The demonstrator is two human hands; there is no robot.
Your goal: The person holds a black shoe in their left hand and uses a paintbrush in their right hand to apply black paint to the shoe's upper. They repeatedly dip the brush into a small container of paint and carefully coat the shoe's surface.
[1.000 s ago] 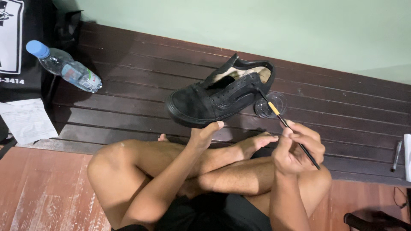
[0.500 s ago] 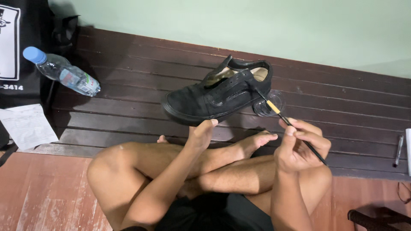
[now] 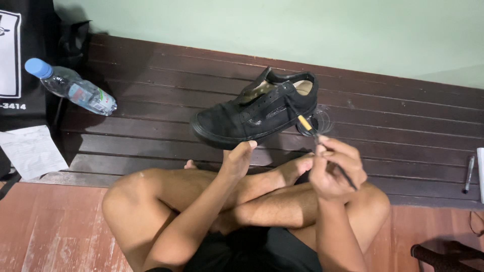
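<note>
My left hand holds a black low sneaker from below, toe to the left, lifted above my crossed legs. My right hand pinches a thin black brush with a yellow band. The brush tip touches the shoe's side near the heel. A small clear round dish sits on the planks right behind the heel.
Dark wooden planks run along a pale green wall. A plastic water bottle with a blue cap lies at the left, beside a black bag and a crumpled paper. A pen lies at the right edge.
The view has shifted slightly; the shoe and both hands keep nearly the same pose, with the brush still at the shoe's heel side.
</note>
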